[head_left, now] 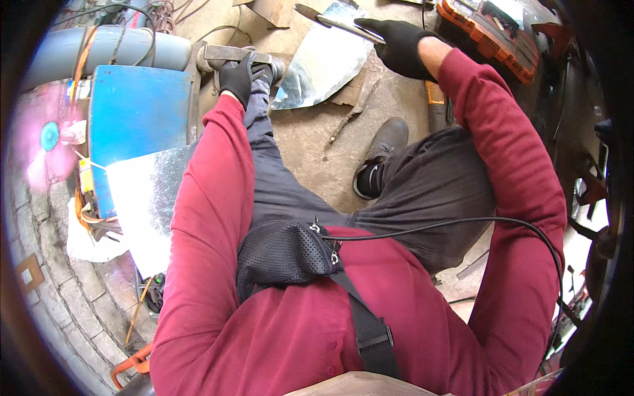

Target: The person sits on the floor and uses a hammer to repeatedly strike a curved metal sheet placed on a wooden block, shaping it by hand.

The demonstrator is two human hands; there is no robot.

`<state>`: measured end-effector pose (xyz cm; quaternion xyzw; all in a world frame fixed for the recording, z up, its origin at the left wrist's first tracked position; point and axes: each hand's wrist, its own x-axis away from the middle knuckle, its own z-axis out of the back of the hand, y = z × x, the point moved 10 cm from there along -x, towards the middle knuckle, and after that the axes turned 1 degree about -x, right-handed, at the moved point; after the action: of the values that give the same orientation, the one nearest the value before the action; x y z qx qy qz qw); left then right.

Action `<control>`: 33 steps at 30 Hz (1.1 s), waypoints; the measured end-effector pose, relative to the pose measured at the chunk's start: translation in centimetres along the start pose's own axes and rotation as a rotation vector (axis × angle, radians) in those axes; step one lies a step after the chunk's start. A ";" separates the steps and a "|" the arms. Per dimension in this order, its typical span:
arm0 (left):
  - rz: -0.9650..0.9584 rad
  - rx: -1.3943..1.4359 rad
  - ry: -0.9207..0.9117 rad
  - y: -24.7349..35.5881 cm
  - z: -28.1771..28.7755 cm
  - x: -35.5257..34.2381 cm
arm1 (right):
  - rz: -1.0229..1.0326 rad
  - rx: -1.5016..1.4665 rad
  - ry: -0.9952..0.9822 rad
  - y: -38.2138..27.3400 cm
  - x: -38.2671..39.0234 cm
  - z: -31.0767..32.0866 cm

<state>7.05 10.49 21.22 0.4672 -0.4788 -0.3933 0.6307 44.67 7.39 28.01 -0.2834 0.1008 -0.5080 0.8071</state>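
Note:
My left hand [238, 78], in a black glove, is closed at the end of my outstretched left arm around a short flat metal bar [224, 53]. A rusty metal upright [194, 79] stands beside the bar. My right hand [401, 50], also gloved in black, grips a long narrow tool [340, 25]. Its far end is dark and points to the upper left; its exact kind is unclear. Under and beyond this tool, a shiny piece of sheet metal [323, 63] lies on the floor between my hands.
A blue panel [140, 112] and another bright metal sheet [148, 198] are at my left, near a pink fan [49, 136]. Behind them runs a thick grey pipe [112, 49]. An orange-and-black toolbox [492, 39] sits far right. My shoe [383, 155] rests on the floor.

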 end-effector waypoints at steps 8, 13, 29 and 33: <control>-0.226 -0.664 0.021 7.6 0.0 2.4 | -0.085 0.039 0.034 0.8 1.2 1.6; -0.194 -0.435 -0.096 2.8 -1.9 0.9 | -0.061 0.083 0.073 4.2 0.6 -0.8; 0.025 -0.417 0.290 -16.2 -2.3 -6.2 | -0.196 -0.237 -0.186 5.3 -0.9 -5.7; 0.112 -0.659 0.277 -18.0 -2.2 -4.8 | -0.081 -0.240 -0.145 4.7 -4.5 -6.5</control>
<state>7.16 10.93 2.43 0.2606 -0.2611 -0.4240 0.8271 43.26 10.51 19.46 -0.4176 0.0907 -0.5026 0.7515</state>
